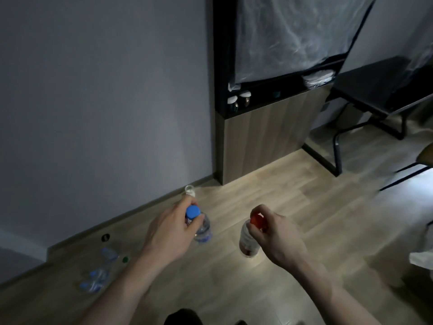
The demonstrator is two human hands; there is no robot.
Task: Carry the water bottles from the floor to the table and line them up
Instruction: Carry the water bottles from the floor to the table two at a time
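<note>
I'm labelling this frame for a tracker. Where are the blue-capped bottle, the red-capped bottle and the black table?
blue-capped bottle (pixel 193 211): head view, on its blue cap.
red-capped bottle (pixel 257 218): head view, on its red cap.
black table (pixel 370 83): head view, on the bare dark tabletop.

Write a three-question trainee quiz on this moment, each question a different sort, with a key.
1. True or false: the left hand holds a bottle with a red cap.
2. Multiple choice: the right hand pinches the red-capped bottle by its A) base B) cap end C) label.
3. Fill in: more bottles lie on the ___ near the wall, to the person's left.

Key:
1. False; the left hand holds the blue-capped bottle.
2. B
3. floor; the remaining bottles lie there, and another bottle stands by the skirting. The dark table is ahead to the right.
</note>
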